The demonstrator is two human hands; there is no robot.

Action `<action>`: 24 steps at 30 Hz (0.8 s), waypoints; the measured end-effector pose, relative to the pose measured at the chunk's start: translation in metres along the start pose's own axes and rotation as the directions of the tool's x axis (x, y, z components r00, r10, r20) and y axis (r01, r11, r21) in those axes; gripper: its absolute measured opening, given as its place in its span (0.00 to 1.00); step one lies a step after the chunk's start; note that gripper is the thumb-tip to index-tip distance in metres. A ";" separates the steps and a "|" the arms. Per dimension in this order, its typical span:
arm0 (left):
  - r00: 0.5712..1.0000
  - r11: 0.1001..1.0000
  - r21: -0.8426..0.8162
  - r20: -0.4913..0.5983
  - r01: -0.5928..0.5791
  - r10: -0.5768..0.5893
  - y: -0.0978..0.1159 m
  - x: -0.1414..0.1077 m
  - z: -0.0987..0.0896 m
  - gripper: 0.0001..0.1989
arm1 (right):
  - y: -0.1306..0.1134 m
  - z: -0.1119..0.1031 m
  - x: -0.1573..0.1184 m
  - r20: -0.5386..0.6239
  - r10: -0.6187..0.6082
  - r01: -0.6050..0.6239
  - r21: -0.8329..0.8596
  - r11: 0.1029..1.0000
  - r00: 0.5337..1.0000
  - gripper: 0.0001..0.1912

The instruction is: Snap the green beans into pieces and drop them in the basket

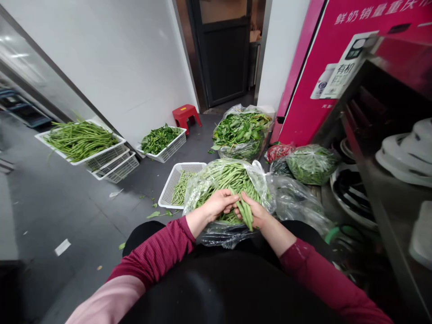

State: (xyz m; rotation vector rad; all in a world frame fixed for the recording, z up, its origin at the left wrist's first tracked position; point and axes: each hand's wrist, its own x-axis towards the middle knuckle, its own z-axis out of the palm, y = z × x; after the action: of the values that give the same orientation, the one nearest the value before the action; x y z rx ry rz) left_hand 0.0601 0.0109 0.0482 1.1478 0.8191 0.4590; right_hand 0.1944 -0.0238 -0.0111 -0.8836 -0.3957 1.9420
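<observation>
"What have you got there?"

"A little bunch of green beans [247,217]. My right hand [255,213] is closed around them."

"And your left hand [218,203]?"

"Its fingertips are at the top end of the bunch. I can't tell if they pinch a bean or only touch it."

"What does your bunch look like?"

"Long, thin and light green. The beans lie side by side, and their ends poke out of my hand, pointing down and toward me."

"Where is it?"

"Right over a clear plastic bag [264,185] in front of me. The bag is wide open, with a big heap of beans [232,174] inside. Those lie every which way, and some bend a bit."

"Are there any more?"

"Yes! A white basket [168,183] sits on the gray floor [123,220], to the left of the bag. It has a small pile of beans [182,186] in it, green too. The bag hides part of the basket."
</observation>
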 end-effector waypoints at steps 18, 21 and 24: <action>0.925 0.034 0.999 -0.029 0.018 0.379 -0.003 0.011 -0.044 0.08 | -0.006 -0.009 -0.009 -0.009 -0.198 0.194 -0.173 0.966 0.980 0.07; 0.914 -0.070 0.987 -0.108 0.147 0.390 0.001 0.012 -0.049 0.12 | -0.020 -0.020 -0.006 -0.218 -0.229 0.230 -0.023 0.973 0.949 0.02; 0.974 -0.176 0.974 -0.110 0.146 0.198 -0.005 0.012 -0.039 0.13 | -0.030 -0.026 -0.003 -0.339 -0.145 0.187 0.095 0.978 0.930 0.05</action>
State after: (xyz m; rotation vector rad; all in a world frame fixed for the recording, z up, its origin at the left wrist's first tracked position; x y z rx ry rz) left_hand 0.0374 0.0412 0.0329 2.7310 1.4526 -0.2479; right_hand 0.2329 -0.0133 -0.0104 -1.0369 -0.1422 1.6073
